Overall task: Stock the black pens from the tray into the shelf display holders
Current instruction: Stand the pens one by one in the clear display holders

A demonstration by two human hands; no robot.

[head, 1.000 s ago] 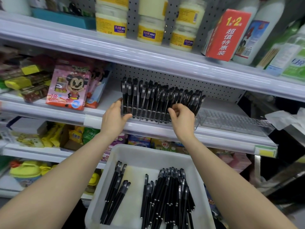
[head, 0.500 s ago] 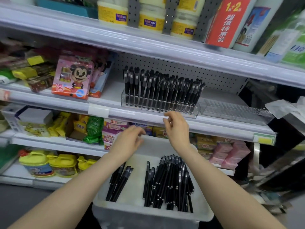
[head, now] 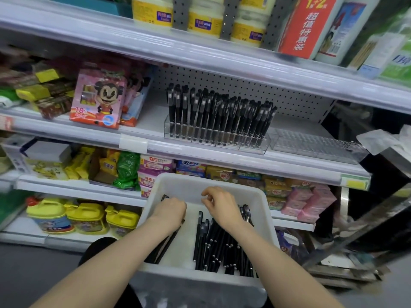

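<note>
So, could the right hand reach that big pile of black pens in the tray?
Probably yes. The right hand hovers over the big pile of pens in the open tray, holding nothing, and the left hand is off over the smaller pile.

In the white tray (head: 263, 210) we see a bare strip of floor between the small pile of pens (head: 164, 245) on the left and the big pile (head: 222, 245) on the right. Our left hand (head: 169, 213) and right hand (head: 222, 207) cover the far end. Up on the shelf (head: 146, 126), the first holder (head: 213, 142) is packed tight with pens. The clear holder (head: 311, 147) beside it has open slots, with room under the upper shelf (head: 200, 54).
</note>
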